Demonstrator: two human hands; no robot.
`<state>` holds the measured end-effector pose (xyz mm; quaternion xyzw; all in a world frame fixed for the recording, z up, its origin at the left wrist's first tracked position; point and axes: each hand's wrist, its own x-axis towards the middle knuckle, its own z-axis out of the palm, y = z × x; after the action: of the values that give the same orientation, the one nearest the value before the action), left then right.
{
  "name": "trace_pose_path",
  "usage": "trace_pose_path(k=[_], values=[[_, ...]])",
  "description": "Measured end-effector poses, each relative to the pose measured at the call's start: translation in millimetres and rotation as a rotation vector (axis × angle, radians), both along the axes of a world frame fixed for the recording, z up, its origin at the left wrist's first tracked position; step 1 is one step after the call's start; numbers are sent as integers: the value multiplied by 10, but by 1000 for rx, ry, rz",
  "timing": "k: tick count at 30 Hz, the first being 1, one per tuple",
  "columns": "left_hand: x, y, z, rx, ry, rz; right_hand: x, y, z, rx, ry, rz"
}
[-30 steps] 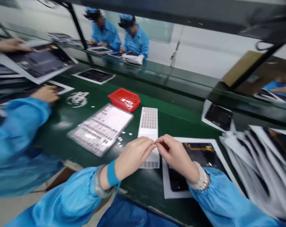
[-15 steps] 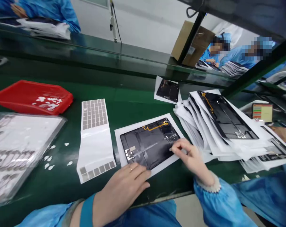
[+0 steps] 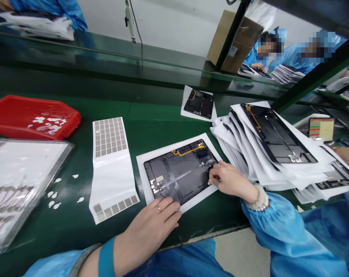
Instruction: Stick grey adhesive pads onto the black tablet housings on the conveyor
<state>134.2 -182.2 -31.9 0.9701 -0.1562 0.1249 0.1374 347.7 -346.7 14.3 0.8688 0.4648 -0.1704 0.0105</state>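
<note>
A black device panel (image 3: 177,173) with an orange flex cable lies on a white sheet (image 3: 142,163) at the middle of the green table. My left hand (image 3: 154,229) rests flat at the panel's near left edge, its fingers stretched out. At the panel's right end my right hand (image 3: 228,177) has its fingers curled together in a pinch; what they hold, if anything, is too small to make out. A white backing sheet (image 3: 112,171) with grey square stickers lies left of the panel.
A red tray (image 3: 27,115) with white scraps stands at left, above a clear plastic tray (image 3: 27,165) of small cables. Stacked panels and white sheets (image 3: 246,154) fill the right side. Another panel (image 3: 199,104) lies behind. People in blue sit across the bench.
My right hand has shifted slightly up relative to the panel, its fingers more curled at the right end. My left hand stays at the near edge. The camera view has shifted slightly.
</note>
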Motion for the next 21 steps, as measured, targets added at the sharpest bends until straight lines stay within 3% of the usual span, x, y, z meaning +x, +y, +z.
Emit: trace_pose_path(k=[5, 10, 13, 16, 21], values=[[4, 11, 13, -12, 20, -4, -255, 111, 52, -130, -318, 109], [-11, 23, 21, 5, 25, -22, -228, 133, 102, -207, -345, 77], [-34, 30, -11, 31, -13, -26, 42, 97, 79, -102, -311, -76], [-55, 28, -73, 49, -79, -24, 283, 66, -65, 44, -446, -270], [-77, 9, -181, 53, -128, -28, 362, 37, -349, 201, -397, -242]])
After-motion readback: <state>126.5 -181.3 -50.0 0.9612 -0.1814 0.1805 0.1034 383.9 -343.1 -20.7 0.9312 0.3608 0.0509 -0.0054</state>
